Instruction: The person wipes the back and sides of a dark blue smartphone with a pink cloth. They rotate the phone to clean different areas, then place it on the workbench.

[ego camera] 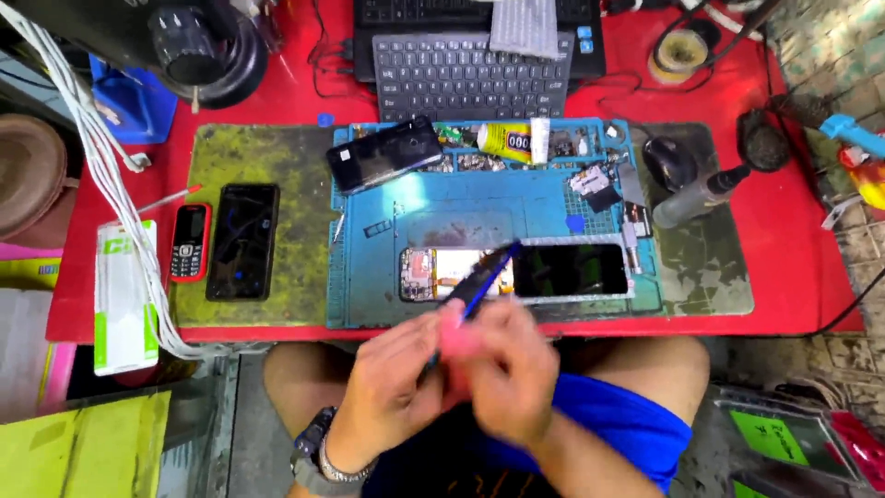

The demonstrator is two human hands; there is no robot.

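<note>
My left hand [387, 383] and my right hand [512, 369] meet over my lap, just in front of the table edge. Both are blurred by motion. Together they hold a small pink thing [458, 339] and a blue-handled tool [484, 277] whose dark tip points up over the blue work mat [498, 207]. Which hand grips the tool I cannot tell. On the mat behind the tool lies an opened phone [431, 274] with its insides showing, and beside it a separate dark screen panel [572, 269].
A dark phone [383, 153] and a yellow glue tube [512, 141] lie at the mat's far edge. Left of the mat sit a black phone [243, 241] and a small red phone [190, 242]. A keyboard [470, 74], mouse [669, 162] and white cables [111, 175] surround.
</note>
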